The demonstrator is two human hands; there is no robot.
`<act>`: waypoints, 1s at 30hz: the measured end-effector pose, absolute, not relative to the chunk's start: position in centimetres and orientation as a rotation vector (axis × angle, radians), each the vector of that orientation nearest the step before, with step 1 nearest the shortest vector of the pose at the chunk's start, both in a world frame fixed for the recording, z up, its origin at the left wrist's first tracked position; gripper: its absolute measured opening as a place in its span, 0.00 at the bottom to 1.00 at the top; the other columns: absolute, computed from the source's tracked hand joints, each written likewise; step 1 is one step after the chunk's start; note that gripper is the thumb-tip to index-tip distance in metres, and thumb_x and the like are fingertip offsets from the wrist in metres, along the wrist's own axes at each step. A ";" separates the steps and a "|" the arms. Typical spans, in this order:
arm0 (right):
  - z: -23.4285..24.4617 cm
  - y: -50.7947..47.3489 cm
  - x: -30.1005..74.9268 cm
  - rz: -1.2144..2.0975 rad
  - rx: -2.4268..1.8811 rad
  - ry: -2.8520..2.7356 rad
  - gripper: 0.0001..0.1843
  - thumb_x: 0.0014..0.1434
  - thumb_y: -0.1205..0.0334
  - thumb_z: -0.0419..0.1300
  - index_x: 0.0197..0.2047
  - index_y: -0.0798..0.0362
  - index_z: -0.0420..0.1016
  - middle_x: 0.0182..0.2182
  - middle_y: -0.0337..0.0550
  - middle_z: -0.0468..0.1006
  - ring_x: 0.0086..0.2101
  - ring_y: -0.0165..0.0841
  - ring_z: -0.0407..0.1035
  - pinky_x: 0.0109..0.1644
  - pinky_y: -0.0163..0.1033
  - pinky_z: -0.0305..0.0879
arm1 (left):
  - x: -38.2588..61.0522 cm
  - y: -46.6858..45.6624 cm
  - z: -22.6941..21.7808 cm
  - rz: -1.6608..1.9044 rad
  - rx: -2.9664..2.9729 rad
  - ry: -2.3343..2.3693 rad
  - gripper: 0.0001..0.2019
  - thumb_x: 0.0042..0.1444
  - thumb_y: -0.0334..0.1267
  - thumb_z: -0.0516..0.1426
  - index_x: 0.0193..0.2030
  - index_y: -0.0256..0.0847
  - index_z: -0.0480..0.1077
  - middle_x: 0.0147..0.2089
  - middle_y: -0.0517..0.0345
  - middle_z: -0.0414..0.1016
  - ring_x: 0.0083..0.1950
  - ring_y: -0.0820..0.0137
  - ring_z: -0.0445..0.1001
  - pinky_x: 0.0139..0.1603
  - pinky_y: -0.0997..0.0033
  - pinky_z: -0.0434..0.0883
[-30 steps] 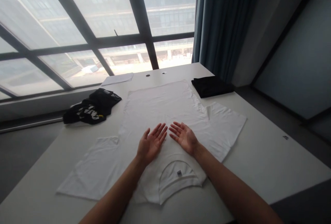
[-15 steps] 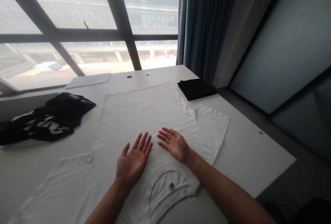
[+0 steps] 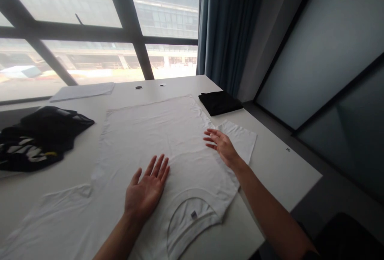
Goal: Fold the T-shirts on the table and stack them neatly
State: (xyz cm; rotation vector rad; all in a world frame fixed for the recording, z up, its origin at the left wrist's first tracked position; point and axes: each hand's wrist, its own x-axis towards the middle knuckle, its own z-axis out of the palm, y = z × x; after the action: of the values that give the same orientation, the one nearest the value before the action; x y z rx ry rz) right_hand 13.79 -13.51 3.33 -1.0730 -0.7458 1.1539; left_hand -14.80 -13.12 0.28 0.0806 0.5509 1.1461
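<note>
A white T-shirt (image 3: 144, 132) lies spread flat, its neckline towards me and its hem towards the window. Over the upper chest of the shirt is my left hand (image 3: 146, 194), palm up with the fingers stretched out, holding nothing. My right hand (image 3: 221, 145) is near the base of the right-hand sleeve, fingers apart and slightly bent, with nothing in it. Whether either hand touches the fabric I cannot tell. Inside the collar a small dark label (image 3: 193, 214) shows.
The shirt rests on a white table (image 3: 279, 176). A folded black cloth (image 3: 220, 103) lies at the back right, and a crumpled black garment (image 3: 45, 136) at the left. White sheets (image 3: 82, 91) lie near the window. A blue curtain (image 3: 231, 28) hangs behind the table.
My right hand has moved right and away from me, from beside the left hand towards the sleeve. The left hand keeps its palm-up pose. The view has shifted slightly right.
</note>
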 end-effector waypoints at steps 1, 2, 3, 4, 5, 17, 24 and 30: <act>3.0 -13.0 15.9 0.949 -1.211 -0.779 0.15 0.55 0.59 0.65 0.47 0.49 0.78 0.50 0.45 0.80 0.47 0.38 0.74 0.57 0.48 0.67 | -14.8 -13.1 0.3 1.147 0.075 0.559 0.24 0.69 0.42 0.47 0.70 0.39 0.62 0.69 0.39 0.64 0.68 0.53 0.66 0.56 0.50 0.77; 2.6 -12.6 18.2 0.747 -1.336 -0.815 0.14 0.53 0.61 0.66 0.45 0.51 0.79 0.49 0.46 0.80 0.47 0.38 0.73 0.58 0.47 0.65 | -14.7 -13.1 0.4 1.147 0.065 0.567 0.24 0.69 0.42 0.48 0.69 0.40 0.63 0.69 0.40 0.64 0.68 0.53 0.67 0.56 0.50 0.77; 2.3 -12.3 20.5 0.584 -1.457 -0.848 0.14 0.53 0.62 0.64 0.45 0.52 0.79 0.49 0.48 0.80 0.48 0.39 0.73 0.59 0.47 0.65 | -14.7 -13.1 0.5 1.146 0.057 0.571 0.24 0.69 0.42 0.48 0.69 0.42 0.63 0.70 0.40 0.64 0.68 0.53 0.67 0.56 0.50 0.77; 1.9 -12.0 22.8 0.444 -1.585 -0.875 0.15 0.53 0.62 0.63 0.46 0.53 0.78 0.49 0.50 0.80 0.48 0.40 0.73 0.59 0.47 0.65 | -14.6 -13.1 0.5 1.144 0.050 0.573 0.24 0.69 0.42 0.48 0.69 0.42 0.64 0.70 0.40 0.64 0.67 0.54 0.67 0.56 0.50 0.77; 1.6 -11.9 24.9 0.322 -1.720 -0.922 0.17 0.54 0.62 0.62 0.48 0.54 0.78 0.50 0.53 0.79 0.50 0.42 0.72 0.58 0.47 0.65 | -14.6 -13.1 0.6 1.143 0.044 0.573 0.23 0.69 0.42 0.48 0.69 0.43 0.64 0.70 0.41 0.64 0.67 0.54 0.68 0.57 0.51 0.77; -1.8 -13.8 34.3 0.015 -2.367 -1.069 0.19 0.57 0.56 0.62 0.49 0.58 0.79 0.46 0.58 0.80 0.50 0.45 0.71 0.58 0.46 0.62 | -14.4 -13.1 0.6 1.158 0.057 0.595 0.25 0.70 0.51 0.47 0.69 0.44 0.64 0.70 0.42 0.64 0.68 0.55 0.67 0.57 0.52 0.76; -2.6 -14.0 34.9 -0.025 -2.473 -1.030 0.23 0.56 0.54 0.64 0.52 0.58 0.77 0.51 0.64 0.74 0.55 0.51 0.65 0.60 0.52 0.60 | -14.6 -13.3 0.5 1.158 0.027 0.573 0.26 0.70 0.50 0.48 0.70 0.44 0.62 0.69 0.43 0.66 0.69 0.56 0.66 0.58 0.52 0.76; -2.7 -14.4 35.3 -0.019 -2.452 -0.980 0.17 0.53 0.56 0.65 0.44 0.57 0.79 0.46 0.60 0.77 0.51 0.48 0.68 0.58 0.49 0.61 | -14.7 -13.4 0.4 1.156 0.042 0.559 0.26 0.70 0.50 0.47 0.70 0.43 0.61 0.70 0.42 0.64 0.68 0.55 0.67 0.59 0.52 0.75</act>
State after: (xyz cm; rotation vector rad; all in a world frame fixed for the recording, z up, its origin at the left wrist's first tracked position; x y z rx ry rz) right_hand 35.32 -14.44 -2.71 -2.4518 -0.9796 -0.0186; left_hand -14.69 -13.37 0.43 0.0418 0.5594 1.1558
